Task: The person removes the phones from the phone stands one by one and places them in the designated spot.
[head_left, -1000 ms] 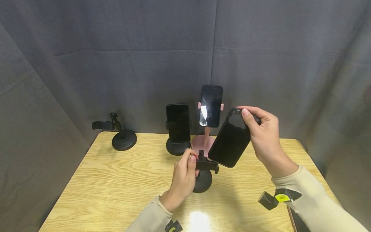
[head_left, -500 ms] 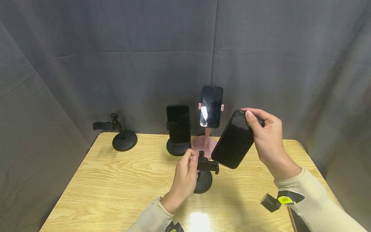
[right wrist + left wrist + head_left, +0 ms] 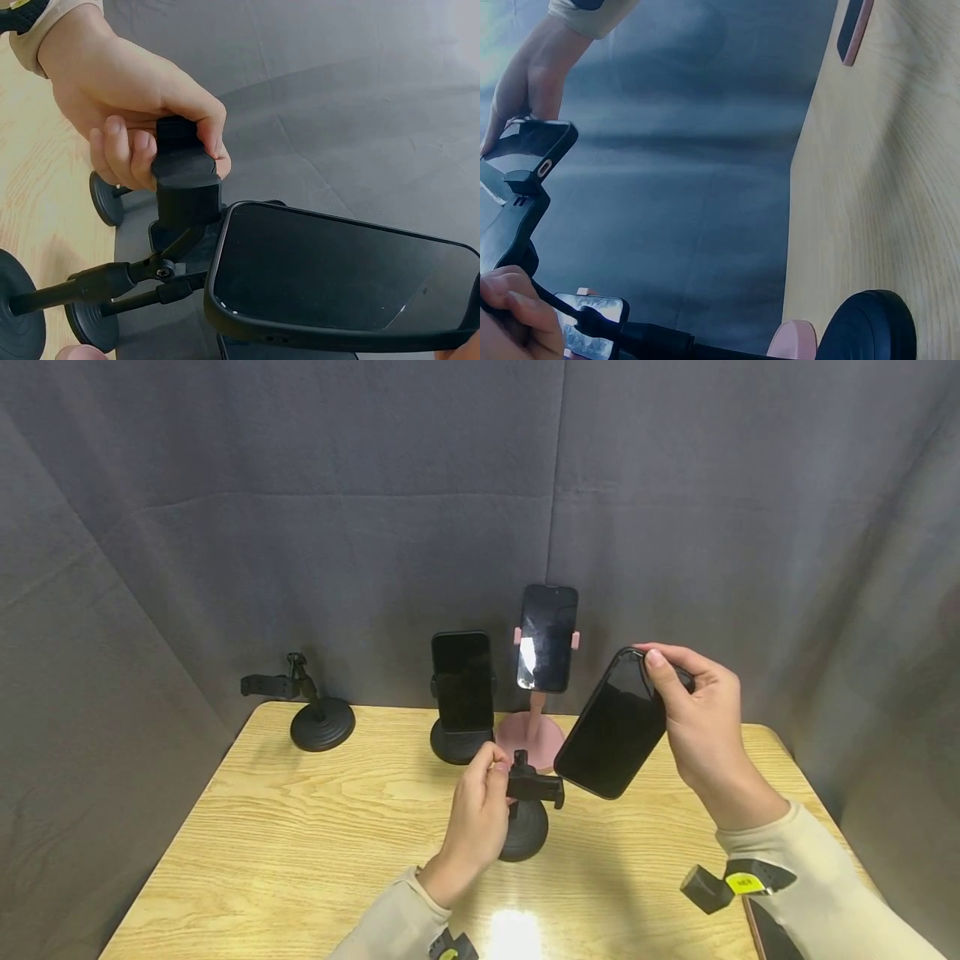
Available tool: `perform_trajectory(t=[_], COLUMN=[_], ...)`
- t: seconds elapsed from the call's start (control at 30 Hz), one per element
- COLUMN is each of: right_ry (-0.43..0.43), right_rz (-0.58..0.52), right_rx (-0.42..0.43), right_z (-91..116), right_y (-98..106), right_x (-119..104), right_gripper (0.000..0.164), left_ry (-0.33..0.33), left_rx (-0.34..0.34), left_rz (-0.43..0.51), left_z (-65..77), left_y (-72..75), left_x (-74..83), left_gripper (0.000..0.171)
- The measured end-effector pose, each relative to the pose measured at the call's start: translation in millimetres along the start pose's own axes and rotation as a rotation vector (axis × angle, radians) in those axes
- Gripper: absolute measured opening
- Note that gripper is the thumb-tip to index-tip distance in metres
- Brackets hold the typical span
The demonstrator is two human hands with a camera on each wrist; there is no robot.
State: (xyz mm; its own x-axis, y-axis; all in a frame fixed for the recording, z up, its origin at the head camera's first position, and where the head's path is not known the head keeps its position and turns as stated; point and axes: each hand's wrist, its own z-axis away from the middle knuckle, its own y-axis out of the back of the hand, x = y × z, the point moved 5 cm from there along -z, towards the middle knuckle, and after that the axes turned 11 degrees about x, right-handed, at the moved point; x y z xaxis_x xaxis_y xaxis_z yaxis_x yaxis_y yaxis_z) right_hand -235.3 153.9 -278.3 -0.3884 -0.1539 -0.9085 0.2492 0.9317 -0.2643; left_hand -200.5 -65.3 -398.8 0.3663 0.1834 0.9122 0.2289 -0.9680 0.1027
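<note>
My left hand [image 3: 476, 814] grips the left end of the clamp [image 3: 536, 787] of a black phone stand. The stand's round base [image 3: 525, 839] sits on the table. Between thumb and fingers, my right hand [image 3: 705, 727] pinches a black phone [image 3: 615, 727] by its upper corner. That phone is tilted in the air, to the right of the clamp, with its dark screen facing me. In the right wrist view, the left hand [image 3: 142, 105] has its fingers curled round the clamp [image 3: 187, 187], while the phone [image 3: 345, 270] appears beside it.
Behind stand a pink phone stand [image 3: 531, 739] bearing a phone [image 3: 548, 639] and a black one [image 3: 453, 747] bearing another phone [image 3: 462, 681]. A further black phone stand [image 3: 322, 724] is at the back left. Another phone [image 3: 772, 931] lies by my right sleeve.
My right hand and its phone have drifted right and slightly down, widening the gap from the clamp. The left hand keeps its grip in nearly the same place.
</note>
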Motion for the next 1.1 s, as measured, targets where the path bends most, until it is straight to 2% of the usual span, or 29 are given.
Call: perform_trajectory(t=[0.2,0.43,0.57,0.8,1.1], right_ry=[-0.006,-0.013,-0.003,-0.018,-0.039], right_rz=[-0.005,0.026,0.035,0.066,0.125], right_rx=[0.004,-0.004,-0.014,-0.045,-0.086], right_z=[0.5,1.3,1.2,4.3,11.4], right_y=[3.7,7.6,9.5,13.7,16.0], right_x=[1.7,5.3,6.7,11.6,27.5], right_gripper=[0.013,0.012,0.013,0.013,0.015], left_ry=[0.016,-0.054,-0.063,-0.062,-0.049], left_rx=[0.046,0.107,0.124,0.169,0.194], left_rz=[0.05,0.058,0.053,0.082,0.115], left_z=[-5.8,-9.3,-10.6,-13.9,-16.5], left_y=[2.4,7.1,9.0,16.5,26.0], left_x=[-1.0,2.5,3.4,4.0,3.7], left_gripper=[0.022,0.023,0.024,0.025,0.025])
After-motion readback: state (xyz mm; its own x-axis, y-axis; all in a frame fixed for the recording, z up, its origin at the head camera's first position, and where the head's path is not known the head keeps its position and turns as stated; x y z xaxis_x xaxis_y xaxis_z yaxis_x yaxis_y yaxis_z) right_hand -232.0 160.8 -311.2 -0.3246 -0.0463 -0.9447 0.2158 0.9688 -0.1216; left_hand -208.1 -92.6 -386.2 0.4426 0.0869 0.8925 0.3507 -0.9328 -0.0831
